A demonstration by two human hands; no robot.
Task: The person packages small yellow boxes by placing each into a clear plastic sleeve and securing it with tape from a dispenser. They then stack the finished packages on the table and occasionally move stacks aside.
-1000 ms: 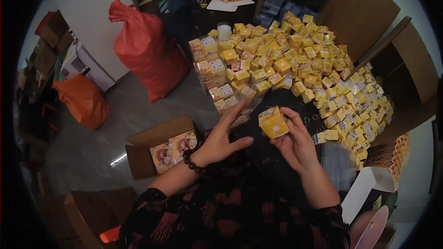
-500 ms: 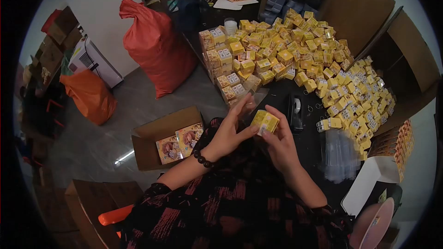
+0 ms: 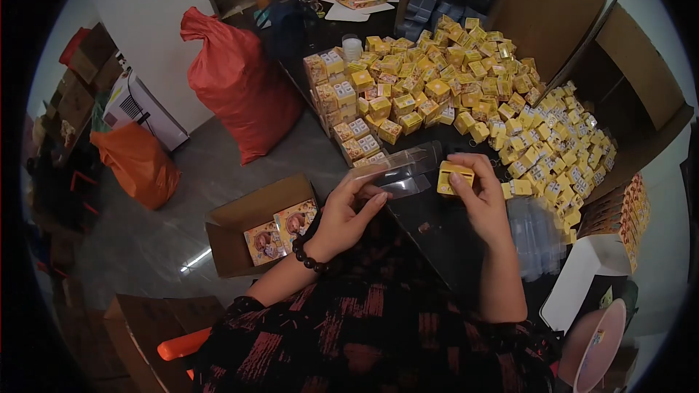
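My left hand (image 3: 349,211) is closed on a clear plastic box (image 3: 408,172), which reaches out to the right from its fingers and looks empty. In my right hand (image 3: 480,193) is a small yellow box (image 3: 455,179), gripped between thumb and fingers, just right of the clear box and apart from it. Beyond both hands lies a large heap of small yellow boxes (image 3: 437,89) on the black table (image 3: 444,247). Stacked yellow-and-white boxes (image 3: 344,102) line the table's left edge.
Clear plastic sleeves (image 3: 535,240) lie right of my right hand. An open carton (image 3: 226,247) with printed boxes stands lower left. Red sack (image 3: 244,87) and orange bag (image 3: 138,164) are on the floor. A large carton (image 3: 641,73) stands at right; a pink bowl (image 3: 601,346) is lower right.
My hands have moved apart. The yellow box has shifted right and slightly up in my right hand, and the clear box now shows plainly in my left. The view has shifted slightly.
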